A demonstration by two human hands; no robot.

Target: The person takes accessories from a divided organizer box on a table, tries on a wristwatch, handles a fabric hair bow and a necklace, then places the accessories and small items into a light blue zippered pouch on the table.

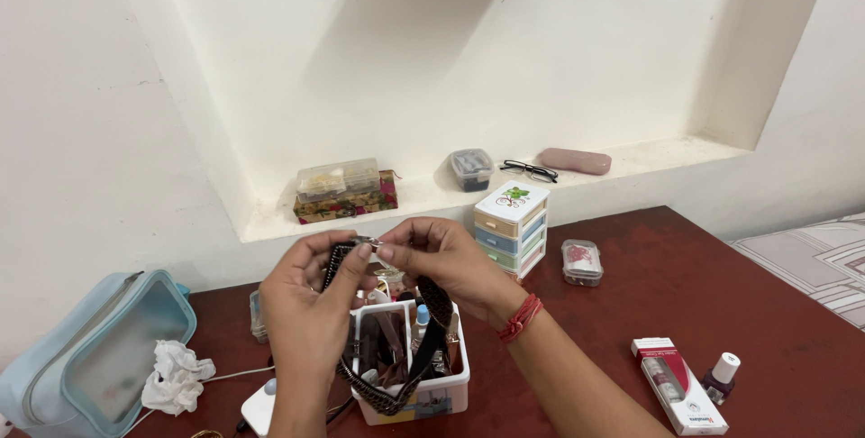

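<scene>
A dark braided belt is held up over a white organiser caddy near the front of the dark red desk, so its loop hangs down across the caddy's front. The metal buckle end is pinched between both hands: the left hand is closed around the strap, and the fingertips of the right hand are closed in a grip on the clasp. To the left a light blue pouch lies with a crumpled tissue. At the right lie a small boxed item and a nail polish bottle. Further back a mini drawer unit stands, and behind it a wall ledge carries spectacles.
</scene>
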